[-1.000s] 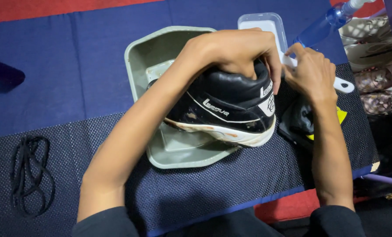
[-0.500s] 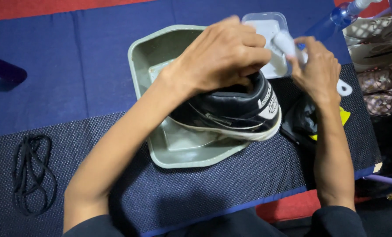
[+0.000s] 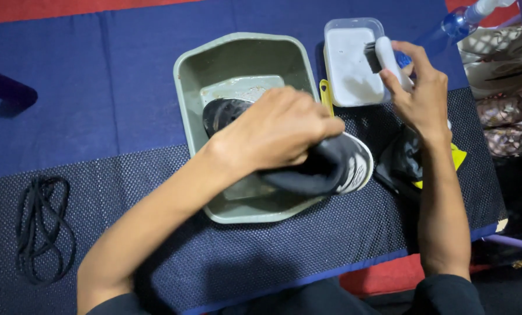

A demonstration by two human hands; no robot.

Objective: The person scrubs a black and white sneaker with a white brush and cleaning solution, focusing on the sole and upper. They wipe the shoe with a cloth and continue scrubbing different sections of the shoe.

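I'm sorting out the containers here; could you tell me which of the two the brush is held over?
The small clear tub of white foam, where the right hand holds the brush; the larger grey-green basin sits beneath the shoe.

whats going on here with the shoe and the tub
A person holds a black shoe in the left hand, resting it over a grey-green tub. The right hand holds a white brush with its bristles over a small clear container of whitish liquid beside the tub. A black lace lies loose on the dark mat to the left.
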